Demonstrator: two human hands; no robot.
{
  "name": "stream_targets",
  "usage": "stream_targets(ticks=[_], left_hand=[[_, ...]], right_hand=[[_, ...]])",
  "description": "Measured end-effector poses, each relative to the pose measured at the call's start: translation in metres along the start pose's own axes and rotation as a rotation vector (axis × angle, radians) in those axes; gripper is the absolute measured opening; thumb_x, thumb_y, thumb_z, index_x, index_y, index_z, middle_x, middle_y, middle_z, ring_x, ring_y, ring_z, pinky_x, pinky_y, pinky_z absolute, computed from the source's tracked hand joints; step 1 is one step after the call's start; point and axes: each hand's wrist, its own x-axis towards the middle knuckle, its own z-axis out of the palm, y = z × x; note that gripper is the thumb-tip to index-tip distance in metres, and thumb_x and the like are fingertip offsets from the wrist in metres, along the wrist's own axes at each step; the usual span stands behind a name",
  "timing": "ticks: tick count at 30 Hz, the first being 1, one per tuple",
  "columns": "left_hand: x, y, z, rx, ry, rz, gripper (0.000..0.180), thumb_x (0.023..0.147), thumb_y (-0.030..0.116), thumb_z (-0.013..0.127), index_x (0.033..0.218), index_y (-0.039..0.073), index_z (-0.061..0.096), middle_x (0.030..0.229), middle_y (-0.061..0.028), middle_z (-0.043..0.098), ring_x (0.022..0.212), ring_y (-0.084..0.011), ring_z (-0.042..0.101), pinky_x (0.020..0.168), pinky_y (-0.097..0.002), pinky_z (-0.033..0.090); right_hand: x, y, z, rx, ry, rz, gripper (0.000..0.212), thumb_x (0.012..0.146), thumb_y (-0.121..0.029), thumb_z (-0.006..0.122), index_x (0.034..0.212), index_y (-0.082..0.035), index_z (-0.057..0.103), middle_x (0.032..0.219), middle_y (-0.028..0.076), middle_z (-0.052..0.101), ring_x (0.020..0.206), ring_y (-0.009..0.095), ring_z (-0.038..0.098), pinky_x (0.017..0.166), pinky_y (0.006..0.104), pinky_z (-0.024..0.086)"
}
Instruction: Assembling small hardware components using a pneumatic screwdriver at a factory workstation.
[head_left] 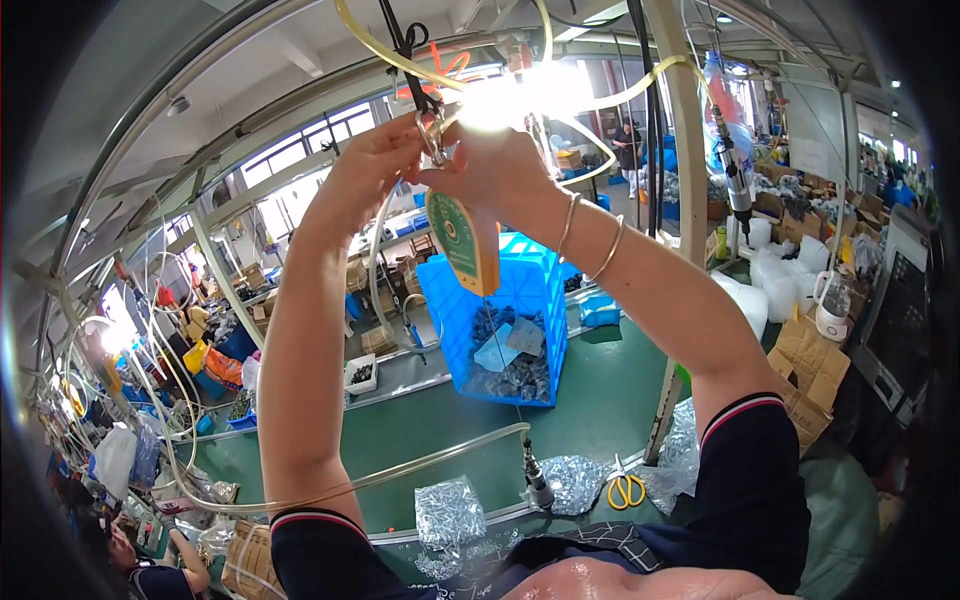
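Both my arms are raised overhead to a yellow and green spring balancer (466,245) hanging in front of me. My left hand (378,168) is closed, its fingertips pinching the metal snap hook (432,138) above the balancer. From the other side my right hand (498,172) closes on the same hook area, its fingers partly hidden by lamp glare. A thin wire runs down from the balancer toward an air screwdriver (537,474), which stands near the bench's front edge with a clear hose (400,470) joined to it.
A blue crate (440,330) of dark parts stands on the green bench (600,375). Bagged screws (450,510) and yellow-handled scissors (627,488) lie near me. A second air screwdriver (737,185) hangs at right by a metal post (680,200). A co-worker (150,560) is at lower left.
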Motion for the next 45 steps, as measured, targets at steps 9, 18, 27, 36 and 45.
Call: stream_targets(ticks=[9,18,27,36,45], left_hand=[[-0.019,0.015,-0.001,0.225,0.156,-0.013,0.04,0.086,0.022,0.066,0.122,0.006,0.058,0.095,-0.0007,0.062,0.08,-0.0073,0.054,0.073,-0.0237,0.044],[-0.01,0.007,-0.007,0.193,0.232,-0.063,0.026,0.085,0.022,0.066,0.106,0.006,0.064,0.084,0.0023,0.064,0.07,-0.0042,0.052,0.07,-0.0212,0.042],[-0.057,-0.001,0.007,0.879,0.463,0.134,0.019,0.088,0.015,0.058,0.105,0.006,0.062,0.078,-0.0054,0.063,0.07,-0.0137,0.058,0.064,-0.0286,0.046],[-0.281,-0.011,0.062,0.381,-1.176,-0.544,0.078,0.076,0.005,0.066,0.143,0.012,0.028,0.121,-0.0195,0.052,0.102,-0.0271,0.058,0.086,-0.0348,0.048],[-0.337,0.035,0.029,0.021,-0.419,-0.764,0.074,0.083,0.022,0.07,0.142,0.006,0.028,0.103,-0.015,0.061,0.09,-0.02,0.061,0.08,-0.0327,0.05]], right_hand=[[0.013,0.02,0.01,0.547,-0.269,0.035,0.024,0.081,-0.02,0.06,0.093,-0.001,0.066,0.073,0.008,0.064,0.07,0.015,0.062,0.067,0.0281,0.049],[0.008,0.006,0.006,0.842,-0.38,0.18,0.028,0.086,-0.014,0.056,0.11,0.0,0.063,0.091,0.006,0.065,0.079,0.011,0.062,0.072,0.0245,0.05],[0.0,0.015,0.015,1.211,-0.408,0.332,0.037,0.089,-0.013,0.058,0.123,0.0,0.052,0.095,0.009,0.064,0.085,0.013,0.064,0.073,0.0221,0.052],[0.0,0.012,0.008,1.287,-0.417,0.325,0.032,0.088,-0.015,0.061,0.115,0.0,0.052,0.096,0.01,0.065,0.085,0.014,0.064,0.072,0.023,0.053],[0.001,0.022,0.015,1.349,-0.381,0.351,0.012,0.089,-0.012,0.058,0.098,-0.004,0.055,0.093,0.01,0.066,0.082,0.015,0.066,0.07,0.0257,0.054]])
